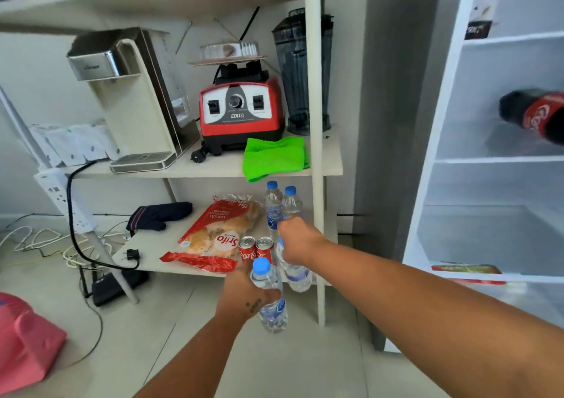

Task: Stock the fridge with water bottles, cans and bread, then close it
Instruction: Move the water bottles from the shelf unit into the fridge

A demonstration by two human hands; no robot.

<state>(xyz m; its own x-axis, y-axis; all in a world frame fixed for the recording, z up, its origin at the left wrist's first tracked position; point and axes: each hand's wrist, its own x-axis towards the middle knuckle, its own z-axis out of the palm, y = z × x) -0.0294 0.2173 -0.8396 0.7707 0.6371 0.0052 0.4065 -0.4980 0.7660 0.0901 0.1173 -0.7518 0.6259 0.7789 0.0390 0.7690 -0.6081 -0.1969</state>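
Kitchen corner w/ pale tile floor: an open shelf unit (314, 165) on the left, open fridge (439, 141) on the right, its shelves white and mostly bare. Only a cola bottle (537, 113) lies on a mid shelf, plus a flat packet (467, 271) lower down. So stocking looks barely begun, as I judge it.

Left hand (244, 297) is closed round one water bottle (270, 300), held off the shelf near the camera. Right hand (297, 239) reaches to the low shelf and wraps a second bottle (294, 272), which tilts at the shelf edge. Two more bottles (282, 205) stand upright just behind that hand. Two red cans (256, 249) sit side by side, touching the bread bag (219, 236), which lies flat to their left.

Left to do: carry all bottles, cans and bread across to the fridge, then shut the door.
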